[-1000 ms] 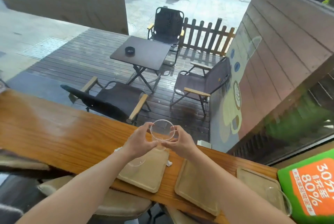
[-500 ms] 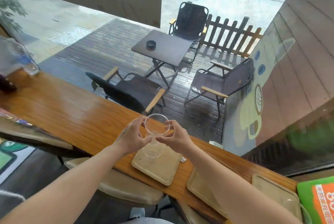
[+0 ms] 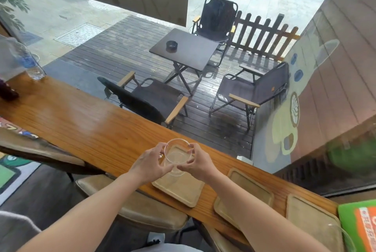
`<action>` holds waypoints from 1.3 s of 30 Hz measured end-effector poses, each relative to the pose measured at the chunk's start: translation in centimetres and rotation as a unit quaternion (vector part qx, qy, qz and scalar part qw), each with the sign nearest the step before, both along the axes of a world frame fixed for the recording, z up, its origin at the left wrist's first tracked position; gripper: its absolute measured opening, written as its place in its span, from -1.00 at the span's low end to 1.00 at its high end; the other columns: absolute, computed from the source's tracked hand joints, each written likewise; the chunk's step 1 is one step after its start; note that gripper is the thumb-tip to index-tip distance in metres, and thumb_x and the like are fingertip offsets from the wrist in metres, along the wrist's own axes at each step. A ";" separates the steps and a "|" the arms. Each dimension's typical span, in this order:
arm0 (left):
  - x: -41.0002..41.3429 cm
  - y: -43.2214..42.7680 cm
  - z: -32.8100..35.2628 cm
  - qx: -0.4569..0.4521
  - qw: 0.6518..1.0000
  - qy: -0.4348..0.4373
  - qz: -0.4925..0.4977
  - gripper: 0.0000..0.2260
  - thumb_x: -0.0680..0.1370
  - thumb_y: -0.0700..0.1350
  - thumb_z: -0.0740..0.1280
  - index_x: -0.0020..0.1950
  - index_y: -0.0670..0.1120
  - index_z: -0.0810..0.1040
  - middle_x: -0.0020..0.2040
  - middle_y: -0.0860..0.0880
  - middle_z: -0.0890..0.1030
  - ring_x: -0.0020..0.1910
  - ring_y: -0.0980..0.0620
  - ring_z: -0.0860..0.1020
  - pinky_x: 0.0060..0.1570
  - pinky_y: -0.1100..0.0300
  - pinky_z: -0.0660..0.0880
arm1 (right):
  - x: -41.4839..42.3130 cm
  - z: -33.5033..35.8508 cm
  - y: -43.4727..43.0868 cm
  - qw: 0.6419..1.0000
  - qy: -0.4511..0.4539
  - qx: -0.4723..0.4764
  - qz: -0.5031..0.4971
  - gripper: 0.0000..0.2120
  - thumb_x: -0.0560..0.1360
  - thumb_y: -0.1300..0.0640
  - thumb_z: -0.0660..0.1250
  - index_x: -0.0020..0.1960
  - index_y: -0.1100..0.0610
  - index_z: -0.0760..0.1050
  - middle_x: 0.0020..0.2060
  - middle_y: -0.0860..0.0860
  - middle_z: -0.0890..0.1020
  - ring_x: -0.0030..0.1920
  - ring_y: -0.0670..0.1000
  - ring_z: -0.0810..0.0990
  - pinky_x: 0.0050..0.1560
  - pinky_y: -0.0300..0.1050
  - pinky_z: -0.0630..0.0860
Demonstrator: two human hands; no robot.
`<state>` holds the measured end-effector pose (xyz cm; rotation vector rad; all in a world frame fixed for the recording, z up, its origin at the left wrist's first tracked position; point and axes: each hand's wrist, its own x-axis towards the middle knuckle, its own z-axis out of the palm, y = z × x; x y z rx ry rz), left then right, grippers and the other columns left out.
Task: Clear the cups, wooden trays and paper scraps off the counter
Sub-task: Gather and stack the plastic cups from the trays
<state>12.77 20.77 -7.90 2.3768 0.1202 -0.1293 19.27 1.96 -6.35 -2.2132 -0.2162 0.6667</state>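
Note:
A clear plastic cup [image 3: 177, 156] is held between both hands just above the left wooden tray [image 3: 181, 189]. My left hand [image 3: 149, 162] grips its left rim and my right hand [image 3: 198, 161] grips its right rim. A second clear cup seems to sit nested under the first, on the tray. Two more wooden trays lie on the counter [image 3: 81, 121]: the middle tray [image 3: 252, 188] under my right forearm and the right tray [image 3: 311, 215]. Another clear cup [image 3: 345, 235] stands at the right tray's near corner.
A water bottle [image 3: 28, 62] and a dark object [image 3: 8, 93] stand at the counter's far left. A green and orange sign [image 3: 364, 225] lies at the right end. Padded stools [image 3: 140, 213] sit below the counter. Behind the counter is a window onto a deck with chairs.
The view has swung left and down. The cup in both hands has come lower, from above the counter's far edge to just over the left tray.

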 end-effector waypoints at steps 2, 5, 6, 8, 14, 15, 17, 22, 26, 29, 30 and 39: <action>-0.1 -0.1 -0.4 0.008 1.000 0.018 -0.001 -0.36 0.42 0.22 0.47 0.40 0.10 0.31 0.24 0.06 0.57 -0.20 0.08 0.54 -0.11 0.21 0.60 | -0.3 -0.3 0.2 1.000 -0.007 -0.020 0.001 -0.22 0.32 0.06 0.61 0.42 0.06 0.30 0.28 0.03 0.52 0.11 0.04 0.61 0.13 0.02 0.61; -0.2 -0.5 -0.8 0.014 0.999 0.045 -0.005 -0.36 0.43 0.21 0.45 0.42 0.06 0.32 0.23 0.06 0.57 -0.18 0.10 0.55 -0.08 0.21 0.58 | -0.6 -0.7 0.5 0.999 -0.008 -0.052 0.000 -0.20 0.32 0.06 0.61 0.44 0.08 0.30 0.29 0.02 0.50 0.16 0.05 0.56 0.19 0.01 0.57; -0.3 -0.7 -1.0 0.017 0.998 0.055 -0.005 -0.36 0.43 0.21 0.45 0.43 0.04 0.33 0.23 0.06 0.56 -0.12 0.10 0.55 -0.04 0.20 0.57 | -0.7 -0.9 0.5 0.998 -0.008 -0.063 0.002 -0.19 0.32 0.06 0.61 0.45 0.08 0.29 0.29 0.02 0.49 0.18 0.05 0.54 0.20 0.00 0.55; -0.4 -0.8 -1.3 0.022 0.997 0.074 -0.005 -0.36 0.44 0.21 0.42 0.44 0.02 0.34 0.26 0.06 0.54 0.08 0.09 0.55 0.10 0.13 0.54 | -0.9 -1.1 0.6 0.997 -0.006 -0.081 0.006 -0.20 0.31 0.07 0.61 0.45 0.07 0.30 0.28 0.01 0.48 0.20 0.03 0.51 0.20 -0.06 0.54; -0.6 -0.9 -1.5 0.033 0.992 0.115 -0.024 -0.50 0.47 0.14 0.39 0.36 0.05 0.41 0.21 0.08 0.58 0.15 0.07 0.55 0.14 0.08 0.53 | -1.5 -1.8 1.1 0.993 -0.003 -0.116 0.015 -0.31 0.31 0.10 0.59 0.36 0.04 0.39 0.23 0.00 0.50 0.20 0.01 0.48 0.21 -0.11 0.49; -0.7 -0.9 -1.5 0.033 0.992 0.119 -0.025 -0.52 0.48 0.12 0.39 0.36 0.05 0.41 0.20 0.08 0.58 0.14 0.07 0.55 0.12 0.09 0.53 | -1.6 -1.9 1.2 0.993 0.000 -0.118 0.016 -0.29 0.32 0.10 0.59 0.39 0.04 0.37 0.26 0.01 0.48 0.24 0.03 0.46 0.24 -0.12 0.46; -0.7 -0.9 -1.4 0.035 0.991 0.126 -0.028 -0.55 0.49 0.11 0.38 0.34 0.05 0.42 0.18 0.07 0.59 0.12 0.06 0.56 0.11 0.09 0.53 | -1.8 -2.1 1.1 0.992 0.005 -0.122 0.019 -0.28 0.35 0.13 0.56 0.43 0.05 0.34 0.30 0.02 0.43 0.29 0.04 0.42 0.24 -0.16 0.40; -0.5 -1.6 -1.3 0.050 0.987 0.149 -0.033 -0.64 0.53 0.06 0.34 0.29 0.00 0.43 0.16 0.01 0.59 0.15 -0.02 0.56 0.14 0.01 0.51 | -1.8 -2.5 0.8 0.993 0.011 -0.120 0.018 -0.41 0.39 0.18 0.51 0.37 0.07 0.39 0.24 0.05 0.45 0.18 0.03 0.44 0.00 -0.27 0.42; -0.2 -2.3 -1.1 0.059 0.985 0.158 -0.041 -0.66 0.56 0.03 0.32 0.30 -0.02 0.43 0.19 -0.04 0.59 0.17 -0.06 0.55 0.16 -0.02 0.51 | -1.7 -2.2 0.8 0.994 -0.005 -0.110 0.021 -0.51 0.42 0.22 0.47 0.31 0.07 0.46 0.19 0.05 0.52 0.21 0.08 0.48 0.20 -0.07 0.48; -0.1 -2.5 -1.2 0.068 0.984 0.161 -0.044 -0.66 0.57 0.04 0.31 0.32 0.00 0.42 0.19 -0.04 0.59 0.15 -0.06 0.56 0.15 -0.02 0.51 | -1.7 -2.2 0.6 0.995 -0.004 -0.102 0.012 -0.54 0.41 0.27 0.45 0.28 0.09 0.50 0.15 0.04 0.56 0.16 0.07 0.53 0.13 -0.09 0.52; -0.1 -2.5 -1.2 0.071 0.983 0.163 -0.043 -0.66 0.57 0.04 0.30 0.32 0.00 0.43 0.19 -0.04 0.59 0.15 -0.06 0.55 0.15 -0.02 0.51 | -1.7 -2.2 0.5 0.995 -0.003 -0.100 0.010 -0.57 0.41 0.28 0.45 0.25 0.09 0.53 0.12 0.03 0.58 0.11 0.05 0.54 0.07 -0.13 0.52; 0.5 -2.2 -1.3 0.121 0.974 0.190 -0.030 -0.68 0.51 0.01 0.32 0.26 0.03 0.46 0.15 0.00 0.59 0.11 -0.04 0.56 0.11 0.00 0.53 | -1.6 -2.6 -0.3 0.995 0.015 -0.100 -0.011 -0.68 0.46 0.29 0.38 0.20 0.12 0.55 0.09 0.05 0.63 -0.02 0.04 0.62 -0.08 -0.11 0.47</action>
